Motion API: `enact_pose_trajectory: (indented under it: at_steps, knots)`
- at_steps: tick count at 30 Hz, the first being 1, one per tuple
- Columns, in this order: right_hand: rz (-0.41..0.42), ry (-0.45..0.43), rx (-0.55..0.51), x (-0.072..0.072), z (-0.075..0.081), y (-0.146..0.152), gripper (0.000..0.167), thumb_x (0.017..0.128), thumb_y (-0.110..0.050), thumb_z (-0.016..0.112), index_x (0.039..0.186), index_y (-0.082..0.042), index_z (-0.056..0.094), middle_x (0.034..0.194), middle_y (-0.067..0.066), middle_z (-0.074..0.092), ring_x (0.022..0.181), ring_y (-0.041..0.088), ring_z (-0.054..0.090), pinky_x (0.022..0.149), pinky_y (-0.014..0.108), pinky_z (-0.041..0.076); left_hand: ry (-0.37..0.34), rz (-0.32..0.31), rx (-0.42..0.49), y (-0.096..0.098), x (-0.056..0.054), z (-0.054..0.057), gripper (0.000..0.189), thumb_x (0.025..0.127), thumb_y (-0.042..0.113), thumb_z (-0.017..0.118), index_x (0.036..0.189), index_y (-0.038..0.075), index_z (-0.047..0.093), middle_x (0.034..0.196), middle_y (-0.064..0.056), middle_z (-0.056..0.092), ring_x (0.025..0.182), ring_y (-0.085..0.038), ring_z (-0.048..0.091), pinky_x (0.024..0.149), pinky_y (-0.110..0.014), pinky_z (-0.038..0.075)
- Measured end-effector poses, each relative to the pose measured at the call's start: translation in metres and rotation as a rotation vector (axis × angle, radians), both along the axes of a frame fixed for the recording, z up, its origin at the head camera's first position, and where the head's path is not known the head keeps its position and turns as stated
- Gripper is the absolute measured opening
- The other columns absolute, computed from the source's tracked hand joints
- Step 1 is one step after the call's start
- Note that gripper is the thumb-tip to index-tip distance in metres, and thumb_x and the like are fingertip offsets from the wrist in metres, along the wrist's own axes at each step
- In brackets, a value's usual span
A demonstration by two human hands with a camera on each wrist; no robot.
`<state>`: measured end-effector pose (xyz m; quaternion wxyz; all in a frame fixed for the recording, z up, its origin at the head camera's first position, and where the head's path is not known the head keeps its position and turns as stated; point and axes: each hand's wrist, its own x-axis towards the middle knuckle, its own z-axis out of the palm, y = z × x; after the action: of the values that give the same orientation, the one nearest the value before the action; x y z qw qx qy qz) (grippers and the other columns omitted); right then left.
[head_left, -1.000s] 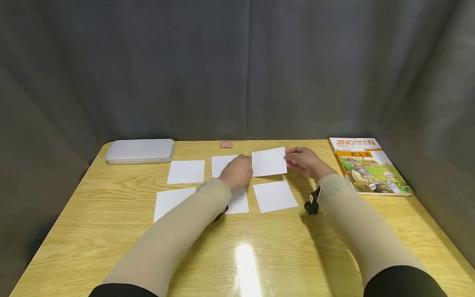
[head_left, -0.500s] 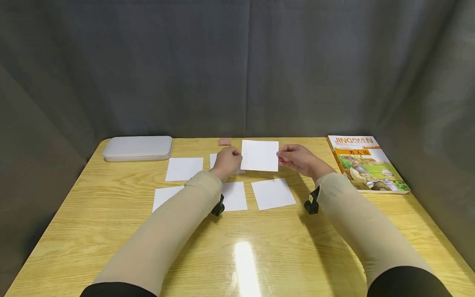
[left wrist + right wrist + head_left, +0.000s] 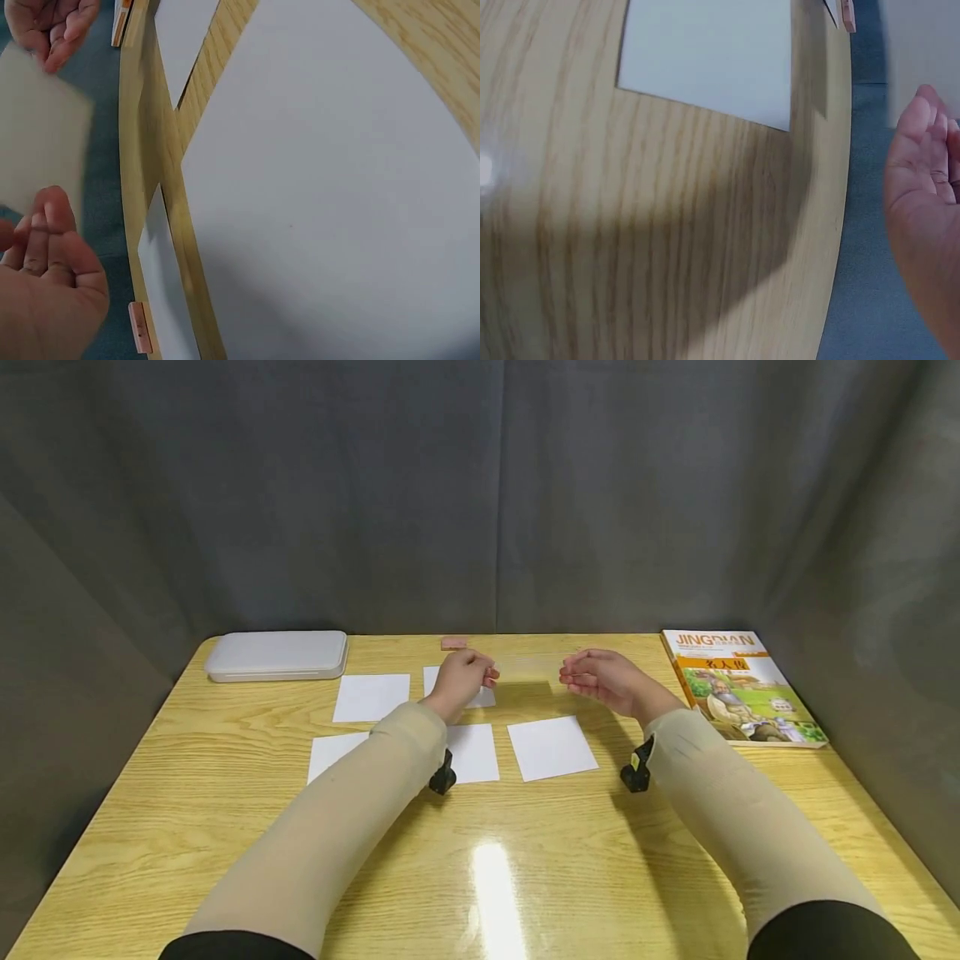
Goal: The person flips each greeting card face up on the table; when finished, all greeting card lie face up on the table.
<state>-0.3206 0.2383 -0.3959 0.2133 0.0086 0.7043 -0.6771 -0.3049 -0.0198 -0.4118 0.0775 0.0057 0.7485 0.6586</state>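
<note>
A square sheet of white paper [image 3: 41, 135] is held up off the table between my two hands. My left hand [image 3: 461, 683] pinches one side of it, and my right hand [image 3: 606, 681] pinches the opposite side. From the head view the sheet is a faint, nearly edge-on blur; both wrist views show its face. Several more white squares lie flat below: one at the back left [image 3: 372, 697], one partly behind my left hand [image 3: 482, 697], one under my left forearm [image 3: 330, 756], one in the front middle [image 3: 474, 753] and one at the front right [image 3: 553, 748].
At the table's back left sits a white case [image 3: 276, 656]. A small pink block [image 3: 453, 643] lies near the back edge. The illustrated book [image 3: 742, 689] is at the right. Grey curtain [image 3: 495, 502] surrounds the wooden table [image 3: 555, 852].
My left hand has risen from the table squares and taken the sheet's left side. The sheet has been lifted and turned from facing the head camera to nearly edge-on.
</note>
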Motion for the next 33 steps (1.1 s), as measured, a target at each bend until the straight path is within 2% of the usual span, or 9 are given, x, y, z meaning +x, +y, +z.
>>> enact_pose_trajectory:
  at_steps: [2, 5, 9, 12, 15, 19, 28, 31, 33]
  knots:
    - [-0.009, -0.012, 0.017, 0.001, -0.001, 0.001, 0.019, 0.109, -0.005, 0.043, 0.122, 0.004, 0.053, 0.115, 0.012, 0.064, 0.094, 0.012, 0.069, 0.088, 0.025, 0.056, 0.006, -0.002, 0.004, 0.001, 0.001, -0.001, 0.026, 0.109, 0.009, 0.049, 0.121, -0.009, 0.063, 0.101, -0.014, 0.067, 0.105, -0.040, 0.066, 0.098, -0.046, 0.051]
    - [-0.014, -0.007, 0.086, 0.003, -0.003, 0.002, 0.023, 0.110, -0.010, 0.045, 0.128, 0.005, 0.051, 0.117, 0.010, 0.059, 0.092, 0.012, 0.065, 0.090, 0.026, 0.055, 0.028, -0.021, -0.054, 0.003, 0.004, -0.003, 0.021, 0.107, 0.007, 0.052, 0.118, -0.007, 0.062, 0.102, -0.017, 0.068, 0.105, -0.039, 0.066, 0.088, -0.038, 0.052]
    - [-0.003, 0.034, 0.173, 0.004, -0.007, 0.003, 0.029, 0.108, -0.009, 0.052, 0.133, 0.004, 0.049, 0.109, 0.005, 0.057, 0.089, 0.012, 0.060, 0.088, 0.028, 0.054, 0.035, -0.029, -0.103, 0.005, 0.007, -0.005, 0.022, 0.102, 0.001, 0.055, 0.123, -0.003, 0.056, 0.101, -0.020, 0.069, 0.092, -0.035, 0.066, 0.067, -0.026, 0.044]
    - [0.012, 0.055, 0.199, 0.004, -0.010, 0.002, 0.030, 0.107, -0.008, 0.053, 0.134, 0.006, 0.048, 0.102, 0.003, 0.058, 0.086, 0.011, 0.058, 0.087, 0.028, 0.054, 0.020, -0.023, -0.107, 0.004, 0.007, -0.006, 0.035, 0.100, 0.000, 0.057, 0.134, -0.001, 0.050, 0.096, -0.016, 0.070, 0.083, -0.030, 0.062, 0.061, -0.024, 0.039]
    - [0.025, 0.062, 0.223, 0.005, -0.013, 0.001, 0.030, 0.107, -0.007, 0.053, 0.132, 0.008, 0.049, 0.097, 0.002, 0.058, 0.083, 0.011, 0.056, 0.084, 0.027, 0.054, -0.004, -0.052, -0.107, 0.003, 0.006, -0.008, 0.046, 0.100, 0.002, 0.057, 0.144, -0.002, 0.044, 0.094, -0.013, 0.069, 0.081, -0.027, 0.061, 0.066, -0.026, 0.044]
    - [0.080, 0.069, 0.250, 0.005, -0.013, -0.002, 0.031, 0.106, -0.004, 0.051, 0.133, 0.010, 0.050, 0.096, 0.003, 0.059, 0.080, 0.011, 0.055, 0.078, 0.027, 0.051, -0.051, -0.112, -0.097, 0.004, 0.003, -0.008, 0.052, 0.102, 0.011, 0.060, 0.148, -0.003, 0.042, 0.107, -0.017, 0.066, 0.088, -0.024, 0.063, 0.082, -0.034, 0.052]
    - [0.304, 0.083, 0.285, 0.010, -0.004, -0.020, 0.025, 0.107, -0.003, 0.050, 0.128, 0.009, 0.055, 0.102, 0.005, 0.062, 0.084, 0.015, 0.055, 0.077, 0.031, 0.048, -0.035, -0.215, -0.197, 0.010, 0.001, -0.001, 0.037, 0.103, 0.016, 0.060, 0.137, 0.001, 0.061, 0.128, -0.016, 0.062, 0.103, -0.022, 0.061, 0.089, -0.032, 0.050]
    - [0.299, 0.069, 0.278, 0.010, -0.004, -0.025, 0.026, 0.107, -0.004, 0.049, 0.130, 0.008, 0.055, 0.105, 0.006, 0.063, 0.087, 0.016, 0.059, 0.079, 0.031, 0.050, -0.016, -0.231, -0.223, 0.009, 0.001, 0.000, 0.035, 0.104, 0.014, 0.059, 0.136, 0.002, 0.063, 0.126, -0.014, 0.063, 0.105, -0.020, 0.059, 0.093, -0.034, 0.049]
    - [0.248, 0.046, 0.247, 0.009, -0.005, -0.027, 0.027, 0.108, -0.007, 0.049, 0.132, 0.007, 0.052, 0.106, 0.007, 0.063, 0.087, 0.015, 0.061, 0.080, 0.030, 0.053, -0.011, -0.200, -0.188, 0.007, 0.000, 0.001, 0.032, 0.104, 0.012, 0.058, 0.133, 0.001, 0.063, 0.116, -0.014, 0.066, 0.099, -0.021, 0.060, 0.091, -0.038, 0.050]
